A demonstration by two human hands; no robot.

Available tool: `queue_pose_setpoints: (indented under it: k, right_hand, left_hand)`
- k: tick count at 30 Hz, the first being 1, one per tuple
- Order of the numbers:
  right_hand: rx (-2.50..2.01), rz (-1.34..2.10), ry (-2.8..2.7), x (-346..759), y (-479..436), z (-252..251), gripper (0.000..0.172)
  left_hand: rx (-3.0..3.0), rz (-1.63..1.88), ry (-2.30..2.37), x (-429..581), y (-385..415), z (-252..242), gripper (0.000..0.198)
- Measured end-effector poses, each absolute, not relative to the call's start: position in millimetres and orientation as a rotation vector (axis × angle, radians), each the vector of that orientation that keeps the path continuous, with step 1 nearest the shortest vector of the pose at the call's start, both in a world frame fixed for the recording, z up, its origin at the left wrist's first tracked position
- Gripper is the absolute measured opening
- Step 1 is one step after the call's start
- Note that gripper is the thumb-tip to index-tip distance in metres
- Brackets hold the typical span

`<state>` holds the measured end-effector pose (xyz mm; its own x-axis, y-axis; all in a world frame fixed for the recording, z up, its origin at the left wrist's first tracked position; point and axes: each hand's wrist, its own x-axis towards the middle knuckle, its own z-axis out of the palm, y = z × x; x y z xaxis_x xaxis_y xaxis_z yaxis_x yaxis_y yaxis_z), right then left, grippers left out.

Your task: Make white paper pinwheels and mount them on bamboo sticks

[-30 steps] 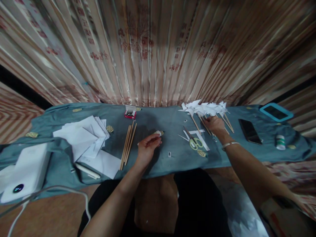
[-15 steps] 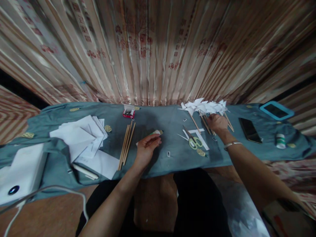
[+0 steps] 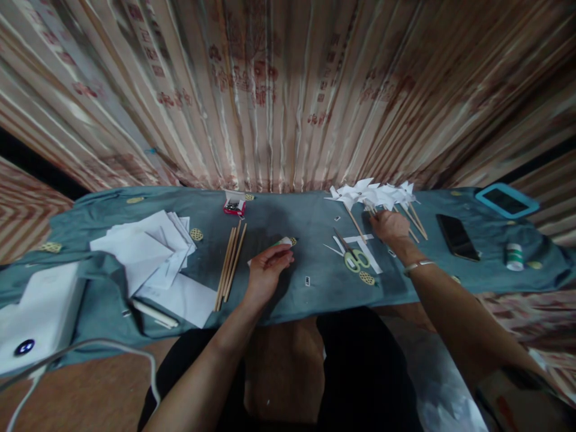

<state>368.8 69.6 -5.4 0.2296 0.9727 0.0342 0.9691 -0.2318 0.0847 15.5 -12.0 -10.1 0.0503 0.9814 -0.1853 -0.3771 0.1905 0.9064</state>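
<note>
My left hand [image 3: 265, 273] rests on the blue-grey cloth [image 3: 297, 288] near the table's middle, fingers curled round a small pale stick-shaped object [image 3: 282, 242] with a green end. My right hand [image 3: 390, 227] reaches to the back right among the wooden sticks of several white paper pinwheels [image 3: 375, 195]; its fingers are bent down onto the sticks and hidden from me. A bracelet [image 3: 416, 264] circles that wrist. Green-handled scissors [image 3: 353, 257] and white paper strips [image 3: 368, 247] lie just left of the right hand.
A bundle of wooden sticks [image 3: 230, 263] and a heap of white paper sheets [image 3: 150, 252] lie to the left. A small red box [image 3: 234, 207] sits at the back. A dark phone [image 3: 455, 236], a blue-cased tablet [image 3: 506, 200] and a green-banded roll [image 3: 513, 256] are right. A white device [image 3: 38, 312] with cable stands far left.
My right hand has shifted slightly left and back among the pinwheel sticks. My left hand has stayed where it was, still curled round the small pale object.
</note>
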Motion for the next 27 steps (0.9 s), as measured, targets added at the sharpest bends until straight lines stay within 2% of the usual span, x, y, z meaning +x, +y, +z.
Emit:
queue_pose_setpoints:
  k: [5,27]
  right_hand:
    - [2.529,0.192,1.724,364,67,4,0.041]
    - [2.422,0.028,1.842,315,66,10,0.037]
  left_hand:
    - [0.819,1.201,1.006,15,-13,-10,0.029]
    - [0.834,1.194,1.029,16,-13,-10,0.029]
